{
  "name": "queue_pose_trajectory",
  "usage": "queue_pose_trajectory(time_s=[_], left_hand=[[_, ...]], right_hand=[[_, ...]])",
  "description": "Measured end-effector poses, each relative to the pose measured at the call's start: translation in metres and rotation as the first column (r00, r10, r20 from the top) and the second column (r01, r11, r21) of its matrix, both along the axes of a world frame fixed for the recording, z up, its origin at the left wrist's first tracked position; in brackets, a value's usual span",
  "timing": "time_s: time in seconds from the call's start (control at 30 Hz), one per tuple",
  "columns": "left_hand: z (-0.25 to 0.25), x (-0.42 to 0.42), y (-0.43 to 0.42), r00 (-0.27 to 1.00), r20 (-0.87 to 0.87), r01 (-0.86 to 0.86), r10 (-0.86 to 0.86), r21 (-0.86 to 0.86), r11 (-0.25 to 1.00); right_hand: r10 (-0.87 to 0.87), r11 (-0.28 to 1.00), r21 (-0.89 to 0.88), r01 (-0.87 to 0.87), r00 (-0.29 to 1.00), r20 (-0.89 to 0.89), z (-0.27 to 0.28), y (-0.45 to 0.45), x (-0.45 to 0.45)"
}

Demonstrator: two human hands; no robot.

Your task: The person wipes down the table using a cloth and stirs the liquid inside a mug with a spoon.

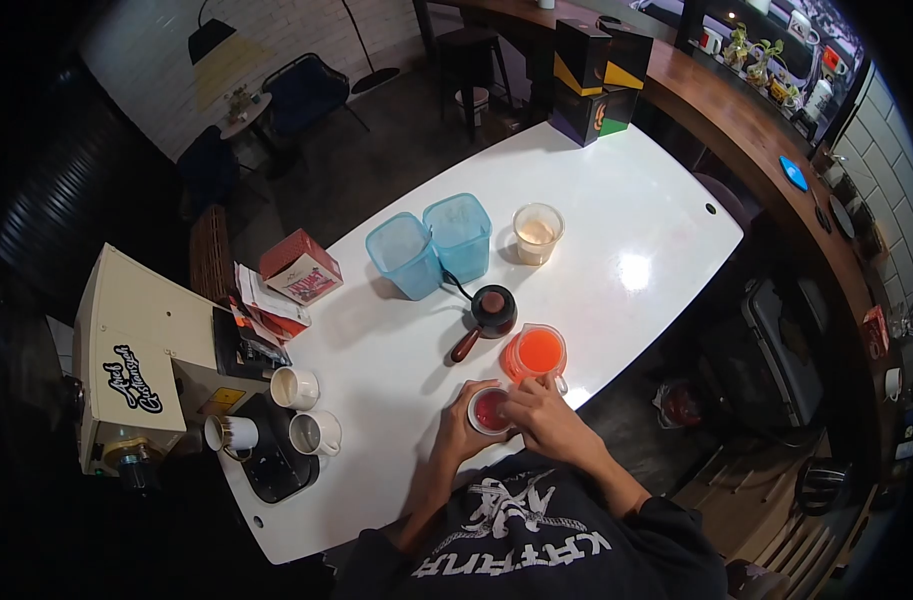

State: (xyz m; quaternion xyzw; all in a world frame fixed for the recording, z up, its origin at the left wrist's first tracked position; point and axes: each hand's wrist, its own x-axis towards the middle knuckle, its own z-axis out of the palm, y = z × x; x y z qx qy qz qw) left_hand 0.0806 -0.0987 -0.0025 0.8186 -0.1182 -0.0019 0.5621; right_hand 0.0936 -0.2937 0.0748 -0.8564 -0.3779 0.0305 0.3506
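My left hand (458, 428) is wrapped round the side of a small white cup (489, 411) with red liquid inside, near the table's front edge. My right hand (546, 420) is closed above the cup's right rim, its fingers pinched together; whatever they hold is hidden. Just beyond stands a clear jug (537, 352) of orange-red liquid, its handle close to my right fingers. A black gooseneck kettle (494, 314) with a wooden handle sits left of the jug. Farther back is a clear plastic cup (537, 233) with pale contents.
Two blue translucent containers (428, 245) stand behind the kettle on the white table (616, 240). At left are a cream machine (136, 340), several mugs (316, 433) and a red-and-white box (302, 268). Black boxes (596, 80) are stacked at the far end, beside a wooden counter (716, 110).
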Motion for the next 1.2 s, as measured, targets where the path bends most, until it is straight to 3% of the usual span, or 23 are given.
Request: queue_pose_trajectory(time_s=[0.2,0.5,0.6,0.7,0.77,0.9,1.0,1.07,1.2], left_hand=[[0.001,0.002,0.000,0.999,0.044,0.000,0.000,-0.002,1.000],[-0.002,0.001,0.003,1.000,0.005,0.011,-0.011,0.001,1.000],[-0.002,0.002,0.003,0.999,0.034,0.015,-0.016,0.017,1.000],[-0.005,0.002,0.001,0.998,0.062,0.008,-0.010,0.025,1.000],[-0.007,0.003,0.002,0.996,0.084,0.003,-0.005,0.023,1.000],[-0.001,0.003,0.001,0.995,0.095,0.015,-0.016,0.009,1.000],[-0.002,0.003,0.001,0.998,0.069,0.012,-0.010,-0.016,1.000],[-0.004,0.002,0.002,0.999,0.054,0.009,-0.007,-0.040,0.999],[-0.001,0.002,0.003,0.999,0.035,-0.001,0.001,0.000,1.000]], right_hand=[[-0.079,0.995,0.067,0.075,0.995,0.058,-0.008,0.014,0.005],[0.073,0.997,0.038,-0.073,0.997,0.006,-0.005,0.013,-0.007],[0.038,0.998,-0.060,-0.035,0.998,0.057,0.001,0.005,-0.006],[-0.028,1.000,-0.012,0.029,1.000,0.005,0.001,0.002,-0.003],[-0.108,0.994,0.042,0.105,0.991,0.078,-0.004,0.007,0.000],[-0.118,0.992,0.035,0.118,0.993,0.020,-0.004,0.013,0.001],[-0.071,0.994,0.091,0.066,0.996,0.045,-0.010,0.017,-0.001],[0.006,0.998,0.068,-0.002,0.999,-0.045,-0.008,0.017,-0.005],[0.066,0.997,0.029,-0.066,0.998,-0.002,-0.006,0.012,-0.008]])
